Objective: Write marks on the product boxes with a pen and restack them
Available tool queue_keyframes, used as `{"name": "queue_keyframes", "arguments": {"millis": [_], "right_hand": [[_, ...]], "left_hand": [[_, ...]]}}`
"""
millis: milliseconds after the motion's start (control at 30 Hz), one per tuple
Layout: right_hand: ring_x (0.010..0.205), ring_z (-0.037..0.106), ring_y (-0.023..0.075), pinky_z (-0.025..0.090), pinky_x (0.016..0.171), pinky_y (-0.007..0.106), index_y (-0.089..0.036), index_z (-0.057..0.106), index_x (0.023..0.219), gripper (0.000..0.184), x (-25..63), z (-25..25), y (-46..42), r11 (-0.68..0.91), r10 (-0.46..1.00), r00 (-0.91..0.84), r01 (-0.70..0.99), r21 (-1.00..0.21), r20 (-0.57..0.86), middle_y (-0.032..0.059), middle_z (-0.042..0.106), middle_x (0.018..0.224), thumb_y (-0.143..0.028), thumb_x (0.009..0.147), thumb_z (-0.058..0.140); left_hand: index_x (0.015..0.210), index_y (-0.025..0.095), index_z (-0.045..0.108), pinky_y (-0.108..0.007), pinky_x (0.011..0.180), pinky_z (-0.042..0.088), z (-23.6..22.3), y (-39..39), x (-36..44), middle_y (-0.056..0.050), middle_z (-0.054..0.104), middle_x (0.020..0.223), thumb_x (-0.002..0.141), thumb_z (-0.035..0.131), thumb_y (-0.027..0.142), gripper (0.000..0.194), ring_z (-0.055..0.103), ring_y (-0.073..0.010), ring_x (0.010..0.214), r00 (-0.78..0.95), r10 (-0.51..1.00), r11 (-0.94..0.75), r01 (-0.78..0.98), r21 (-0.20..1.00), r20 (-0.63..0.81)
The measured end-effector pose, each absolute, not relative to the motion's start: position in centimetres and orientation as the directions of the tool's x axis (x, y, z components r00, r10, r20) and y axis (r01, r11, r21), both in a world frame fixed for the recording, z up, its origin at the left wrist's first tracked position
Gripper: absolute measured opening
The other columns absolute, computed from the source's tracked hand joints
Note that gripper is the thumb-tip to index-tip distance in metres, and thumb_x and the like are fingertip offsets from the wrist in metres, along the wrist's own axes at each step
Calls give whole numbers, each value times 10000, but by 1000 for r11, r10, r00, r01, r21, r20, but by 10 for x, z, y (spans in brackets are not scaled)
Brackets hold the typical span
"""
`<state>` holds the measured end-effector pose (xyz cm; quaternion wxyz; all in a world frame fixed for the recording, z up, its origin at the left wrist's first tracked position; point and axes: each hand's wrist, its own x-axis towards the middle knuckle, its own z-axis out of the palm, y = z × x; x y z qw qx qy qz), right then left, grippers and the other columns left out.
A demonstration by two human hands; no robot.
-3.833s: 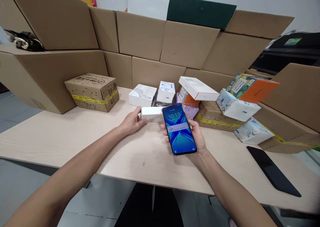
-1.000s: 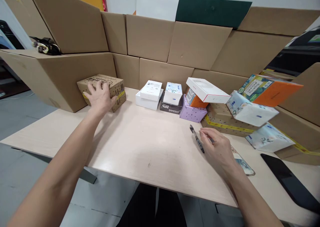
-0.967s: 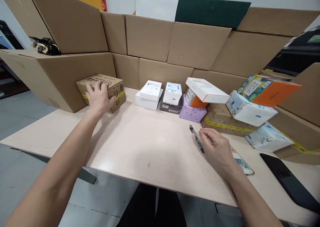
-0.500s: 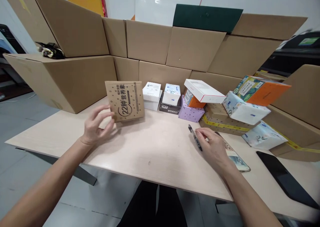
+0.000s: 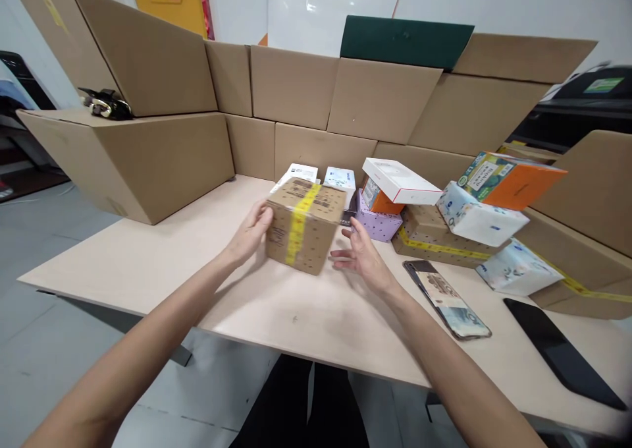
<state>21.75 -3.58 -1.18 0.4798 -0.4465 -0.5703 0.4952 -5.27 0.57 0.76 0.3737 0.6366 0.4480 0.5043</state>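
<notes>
A small brown cardboard box (image 5: pixel 316 234) with yellow tape down its front is tilted over the middle of the table. My left hand (image 5: pixel 253 232) grips its left side, thumb near the top edge; the other fingers are partly hidden. Just off the box's right side is my right hand (image 5: pixel 363 253), fingers apart and nothing visible in them. Behind the taped box, partly covered by it, are a white box (image 5: pixel 302 170) and a white-and-blue tissue pack (image 5: pixel 340 178). A lilac box (image 5: pixel 378 217) stands beyond my right fingertips.
A phone with a banknote-patterned back (image 5: pixel 447 300) and a black phone (image 5: pixel 563 352) lie at the right. Stacked packs, including an orange box (image 5: pixel 523 181), stand behind them. Large cardboard panels (image 5: pixel 296 82) wall the table's back; a big carton (image 5: pixel 162 161) stands left.
The cardboard box has moved right and turned, now showing its taped side. My right hand has left the pen's spot and come to the box; the pen no longer shows.
</notes>
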Motion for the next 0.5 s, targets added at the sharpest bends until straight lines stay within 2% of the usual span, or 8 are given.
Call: {"name": "queue_keyframes", "arguments": {"millis": [67, 133, 200, 300, 400, 500], "right_hand": [[901, 667, 182, 597, 762, 377, -407, 336, 1486, 701, 221, -16, -33, 67, 987, -138, -82, -994, 78, 66, 452, 1490, -679, 870, 531], [886, 663, 191, 599, 737, 371, -387, 461, 1384, 631, 227, -19, -34, 8, 991, -129, -183, -983, 32, 56, 548, 1381, -723, 852, 511], [881, 673, 222, 598, 738, 413, -356, 530, 1288, 640, 233, -18, -38, -82, 988, -147, -304, -949, -38, 69, 606, 1278, -795, 832, 438], [907, 693, 285, 587, 763, 507, -340, 535, 1262, 701, 239, -11, -43, -183, 975, -194, -426, -886, -108, 90, 643, 1195, -846, 823, 329], [917, 700, 307, 578, 777, 531, -317, 547, 1252, 600, 241, -2, -45, -244, 964, -214, -464, -851, -160, 94, 670, 1148, -755, 872, 391], [914, 704, 286, 566, 838, 517, -279, 582, 1191, 415, 239, 2, -44, -270, 958, -226, -520, -810, -174, 77, 701, 1088, -559, 909, 464]], "left_hand": [[1455, 292, 439, -419, 970, 509, 12, 5, -36, -82, 544, 1439, 901, 503, 650, 664, 510, -305, 1287, 232, 911, -375, 118, 919, 342], [1474, 309, 444, -453, 1051, 456, 16, 10, -26, -68, 505, 1488, 914, 519, 609, 639, 488, -312, 1322, 295, 875, -417, 59, 907, 383], [1440, 315, 504, -473, 1102, 409, 17, 17, -22, -56, 493, 1508, 925, 537, 564, 573, 463, -316, 1357, 340, 852, -431, 21, 902, 399], [1328, 294, 628, -474, 1114, 398, 14, 27, -23, -62, 582, 1427, 895, 620, 504, 481, 479, -315, 1354, 381, 826, -432, -46, 901, 416], [1238, 261, 689, -467, 1089, 424, 10, 28, -23, -80, 633, 1358, 808, 723, 497, 491, 484, -330, 1348, 266, 866, -429, -39, 902, 423], [1371, 278, 565, -459, 998, 498, 10, 21, -21, -103, 560, 1434, 739, 781, 525, 712, 512, -342, 1316, 118, 959, -256, -15, 967, 256]]}}
